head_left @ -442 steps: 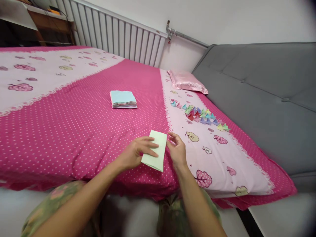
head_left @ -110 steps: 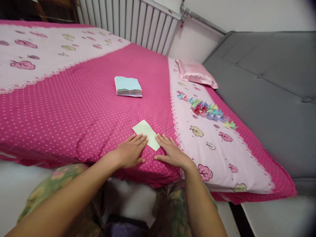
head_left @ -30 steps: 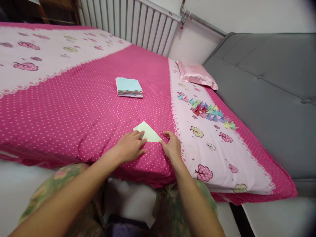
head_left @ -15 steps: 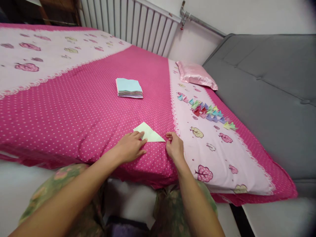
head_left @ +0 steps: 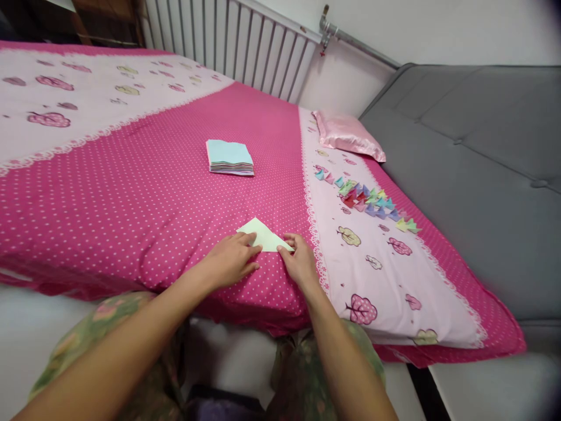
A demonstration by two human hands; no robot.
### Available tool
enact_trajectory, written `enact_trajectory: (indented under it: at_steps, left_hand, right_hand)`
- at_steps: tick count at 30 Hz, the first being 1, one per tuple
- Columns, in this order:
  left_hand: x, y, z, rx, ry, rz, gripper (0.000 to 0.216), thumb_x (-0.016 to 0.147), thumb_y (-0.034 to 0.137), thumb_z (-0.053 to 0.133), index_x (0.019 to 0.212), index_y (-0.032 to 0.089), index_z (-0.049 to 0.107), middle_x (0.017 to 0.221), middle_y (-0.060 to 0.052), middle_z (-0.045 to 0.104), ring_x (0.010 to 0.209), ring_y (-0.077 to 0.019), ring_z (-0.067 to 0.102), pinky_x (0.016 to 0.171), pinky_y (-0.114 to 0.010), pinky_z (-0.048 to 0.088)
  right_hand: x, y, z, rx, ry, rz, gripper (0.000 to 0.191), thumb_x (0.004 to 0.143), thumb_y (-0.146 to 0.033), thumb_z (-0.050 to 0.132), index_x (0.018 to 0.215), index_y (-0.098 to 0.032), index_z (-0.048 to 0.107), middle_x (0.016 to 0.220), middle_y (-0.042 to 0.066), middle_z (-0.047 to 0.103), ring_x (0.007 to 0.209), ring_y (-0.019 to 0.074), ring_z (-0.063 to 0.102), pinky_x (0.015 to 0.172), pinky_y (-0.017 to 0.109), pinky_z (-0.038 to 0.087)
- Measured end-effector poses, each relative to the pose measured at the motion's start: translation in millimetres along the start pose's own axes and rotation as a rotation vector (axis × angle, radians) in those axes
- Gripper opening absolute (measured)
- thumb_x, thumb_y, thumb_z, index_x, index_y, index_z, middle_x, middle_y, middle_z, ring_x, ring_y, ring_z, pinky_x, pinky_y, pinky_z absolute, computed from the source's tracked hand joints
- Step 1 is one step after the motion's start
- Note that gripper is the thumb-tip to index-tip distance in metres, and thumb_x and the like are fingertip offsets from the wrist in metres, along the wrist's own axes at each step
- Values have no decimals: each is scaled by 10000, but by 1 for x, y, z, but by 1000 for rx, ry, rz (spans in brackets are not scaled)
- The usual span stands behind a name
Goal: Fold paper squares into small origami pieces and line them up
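A pale green sheet of paper, folded to a roughly triangular shape with a pointed right corner, lies on the pink dotted bedspread near the bed's front edge. My left hand holds its left side down, fingertips on top of the paper and thumb lower down, off it. At the right corner, my right hand has thumb and fingers closed around the tip, covering part of it. Beyond both hands rests a stack of square coloured paper, light blue on top.
Several small folded paper pieces in many colours stand on the white patterned strip to the right. A pink satin pillow lies by the grey headboard. A white radiator is behind the bed.
My right hand has moved slightly left, from beside the paper's right corner onto it, and now pinches that corner. My left hand and the paper have stayed in place.
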State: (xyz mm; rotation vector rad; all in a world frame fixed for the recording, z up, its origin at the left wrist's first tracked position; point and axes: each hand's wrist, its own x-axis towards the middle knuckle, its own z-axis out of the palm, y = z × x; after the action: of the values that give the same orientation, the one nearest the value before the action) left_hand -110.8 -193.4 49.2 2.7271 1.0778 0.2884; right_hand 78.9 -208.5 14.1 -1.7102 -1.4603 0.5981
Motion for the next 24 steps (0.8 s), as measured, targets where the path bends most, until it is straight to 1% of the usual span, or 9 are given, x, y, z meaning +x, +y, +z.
enact_trajectory:
  at_steps: [2, 4, 8, 10, 13, 15, 17, 20, 24]
  left_hand:
    - [1, 1, -1, -40, 67, -19, 288, 829, 305, 472, 1062, 180, 587, 1176, -131, 523, 1083, -255, 489, 923, -379, 380]
    - [2, 2, -5, -75, 158, -89, 299, 835, 312, 453, 1060, 168, 588, 1139, -120, 552, 1055, -240, 513, 911, -354, 392]
    - [4, 3, -16, -143, 308, -379, 307, 823, 363, 433, 933, 155, 630, 939, -91, 640, 858, -225, 591, 762, -326, 446]
    - [4, 2, -18, -235, 299, -470, 309, 795, 397, 460, 829, 153, 648, 822, -81, 664, 745, -218, 604, 680, -318, 447]
    - [7, 2, -15, -536, 179, -510, 322, 751, 424, 515, 748, 137, 661, 710, -75, 675, 653, -201, 604, 599, -292, 443]
    - [8, 5, -11, -789, 108, -529, 338, 727, 418, 555, 797, 108, 667, 730, -91, 685, 642, -190, 608, 571, -272, 445]
    - [10, 11, -9, -1019, 80, -548, 385, 711, 406, 588, 902, 78, 654, 793, -114, 691, 640, -175, 612, 552, -253, 445]
    - [12, 19, -8, -1280, 111, -555, 430, 691, 372, 636, 999, 72, 625, 840, -115, 692, 613, -140, 609, 526, -217, 435]
    - [14, 22, -10, -1500, 262, -606, 294, 681, 265, 676, 912, 85, 653, 817, -88, 695, 542, -87, 590, 463, -160, 409]
  right_hand:
    - [1, 1, 1, 153, -18, 29, 339, 713, -248, 569, 1042, -174, 539, 897, 58, 668, 794, 179, 630, 766, 320, 468]
    - [0, -1, 0, 344, -22, 70, 354, 705, -237, 575, 1044, -153, 523, 914, 79, 671, 820, 181, 635, 789, 324, 468]
    - [-3, -12, -6, 656, 2, 163, 358, 678, -226, 602, 1015, -143, 515, 958, 93, 661, 831, 171, 632, 769, 299, 478]
    - [-5, -18, -9, 746, 22, 202, 350, 665, -220, 621, 996, -159, 525, 943, 69, 660, 759, 142, 624, 686, 255, 485]
    - [-6, -23, -11, 884, 30, 232, 346, 639, -208, 662, 964, -187, 546, 881, 16, 654, 611, 81, 567, 536, 184, 442]
    - [-7, -26, -11, 982, 15, 243, 342, 624, -200, 688, 939, -203, 557, 848, -12, 644, 566, 56, 531, 494, 157, 414]
    - [-9, -28, -10, 1069, -9, 256, 343, 616, -190, 706, 928, -215, 566, 834, -29, 637, 564, 44, 520, 484, 141, 404]
    - [-11, -30, -7, 1137, -41, 257, 338, 622, -179, 714, 927, -222, 576, 832, -37, 636, 596, 42, 531, 489, 127, 404]
    - [-15, -33, -1, 1142, -79, 229, 317, 643, -174, 708, 928, -217, 576, 840, -34, 647, 652, 52, 567, 536, 131, 428]
